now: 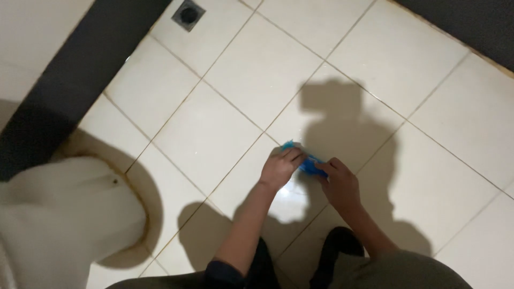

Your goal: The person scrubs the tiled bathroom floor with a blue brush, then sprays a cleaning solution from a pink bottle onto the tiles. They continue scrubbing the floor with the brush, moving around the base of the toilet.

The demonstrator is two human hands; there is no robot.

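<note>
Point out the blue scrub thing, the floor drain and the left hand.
blue scrubber (309, 162), head view, on the blue part showing between the hands
floor drain (188, 14), head view, on its dark centre
left hand (279, 167), head view, on the back of the hand

A single head-worn camera looks steeply down from above the person's crouched body onto the tiled floor (225, 128). The view seems tilted, with the tile lines running diagonally. Both forearms reach forward from the bottom edge, fairly near. A floor drain (188, 14) marks the far top edge.
</note>
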